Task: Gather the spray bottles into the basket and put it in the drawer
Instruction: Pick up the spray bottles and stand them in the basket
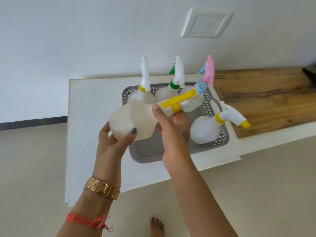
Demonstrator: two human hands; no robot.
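Head cam: grey perforated plastic basket (150,156) sits on the white countertop (95,134), several bottles already inside. Held just above its near-left corner, a translucent white yellow-triggered spray bottle (136,120) lies sideways, nozzle pointing right. Left hand (112,142) cups its base, right hand (172,127) pinches the neck.

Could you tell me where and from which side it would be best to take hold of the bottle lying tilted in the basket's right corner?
Probably at the narrow neck by the yellow collar of the tilted bottle, coming from above right. Its head sticks out over the basket rim there, while the round body sits low against the wall.
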